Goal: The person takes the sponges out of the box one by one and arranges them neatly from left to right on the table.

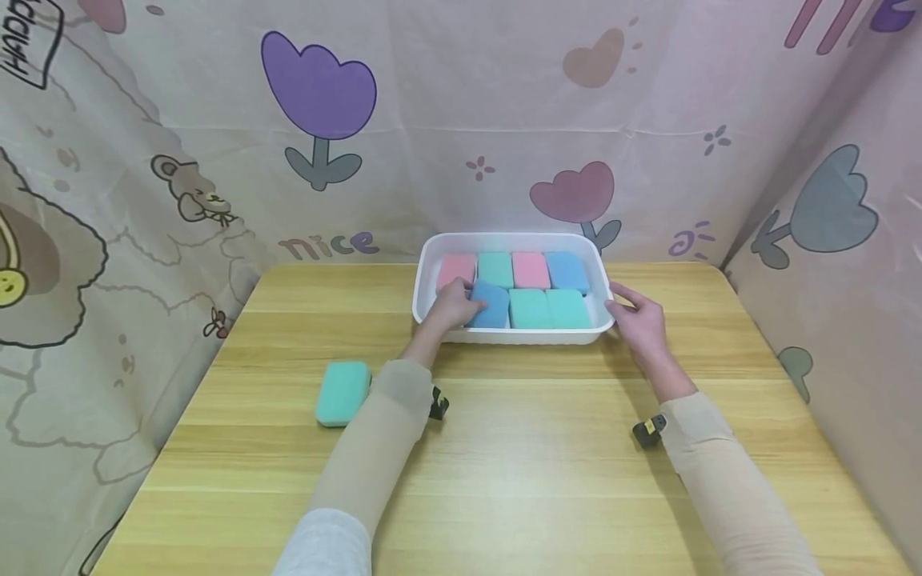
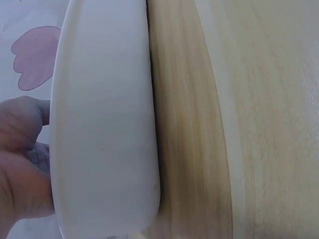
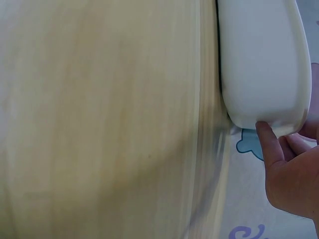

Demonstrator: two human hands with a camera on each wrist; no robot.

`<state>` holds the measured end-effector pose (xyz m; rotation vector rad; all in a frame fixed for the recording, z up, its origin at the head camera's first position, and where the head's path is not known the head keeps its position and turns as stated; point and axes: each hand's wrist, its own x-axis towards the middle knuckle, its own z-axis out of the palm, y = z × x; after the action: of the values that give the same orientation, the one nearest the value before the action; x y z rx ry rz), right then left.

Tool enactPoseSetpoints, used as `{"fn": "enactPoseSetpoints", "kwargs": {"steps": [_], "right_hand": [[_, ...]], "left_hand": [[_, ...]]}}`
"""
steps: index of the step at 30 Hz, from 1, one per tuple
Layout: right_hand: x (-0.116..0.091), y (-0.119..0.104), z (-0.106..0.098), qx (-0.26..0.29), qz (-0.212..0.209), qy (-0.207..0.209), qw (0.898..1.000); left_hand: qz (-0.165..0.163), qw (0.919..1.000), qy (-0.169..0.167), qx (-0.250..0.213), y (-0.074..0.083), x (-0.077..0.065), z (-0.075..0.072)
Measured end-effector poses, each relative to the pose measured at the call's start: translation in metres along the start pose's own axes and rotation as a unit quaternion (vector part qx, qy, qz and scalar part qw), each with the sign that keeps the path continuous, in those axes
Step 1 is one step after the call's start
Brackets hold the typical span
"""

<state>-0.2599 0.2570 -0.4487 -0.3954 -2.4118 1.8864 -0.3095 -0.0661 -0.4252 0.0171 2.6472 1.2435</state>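
A white plastic tray (image 1: 522, 337) sits at the back of the table, holding two rows of rounded pink, teal and blue sponges. At its front left corner my left hand (image 1: 451, 307) pinches a blue sponge (image 1: 492, 306), thumb on its face; this sponge lies slightly askew beside a teal sponge (image 1: 529, 309). My right hand (image 1: 643, 326) holds the tray's right end, thumb at the rim and a finger against the outer wall, as the right wrist view shows. In the left wrist view the tray wall hides the left fingertips and the sponge.
Another teal sponge (image 1: 343, 393) lies alone on the wooden table (image 1: 533, 480), left of my left forearm. A printed curtain (image 1: 446, 96) hangs behind the table and along both sides, close to the back of the tray.
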Motion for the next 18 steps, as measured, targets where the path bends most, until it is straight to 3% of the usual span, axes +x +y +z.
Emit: {"fn": "enactPoseSetpoints", "kwargs": {"steps": [9, 18], "right_hand": [[0.0, -0.001, 0.0, 0.003, 0.002, 0.002, 1.0], [0.0, 0.0, 0.001, 0.011, -0.005, 0.006, 1.0]], "left_hand": [[-0.006, 0.999, 0.003, -0.044, -0.001, -0.006, -0.005], [0.021, 0.995, 0.036, -0.091, -0.001, -0.013, -0.012]]}}
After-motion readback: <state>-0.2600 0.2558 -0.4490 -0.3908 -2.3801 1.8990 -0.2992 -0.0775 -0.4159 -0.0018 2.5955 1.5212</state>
